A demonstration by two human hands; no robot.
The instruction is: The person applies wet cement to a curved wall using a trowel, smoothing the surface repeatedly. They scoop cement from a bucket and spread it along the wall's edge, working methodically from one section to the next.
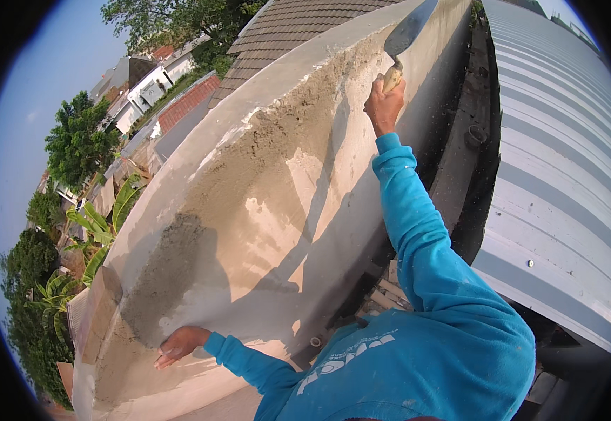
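Observation:
My right hand (385, 105) is closed round the wooden handle of a trowel (409, 31), raised by the far part of a pale wall (151, 200). The trowel's metal blade points up and away. Rough, wet-looking mortar (256, 144) covers the upper part of the wall face, with smoother and patchy areas below. At the near left, my left hand (181, 344) rests against the wall face, fingers stretched out and holding nothing. A flat board (101, 316) stands at the wall's top edge, beyond that hand. Shadows of my body and arm fall across the wall.
A corrugated metal roof (558, 175) slopes along the right. Between it and the wall runs a dark, narrow gap with a small round object (475, 135). Bricks or rubble (387, 293) lie low beside me. Beyond the wall are a tiled roof (284, 35), houses and trees.

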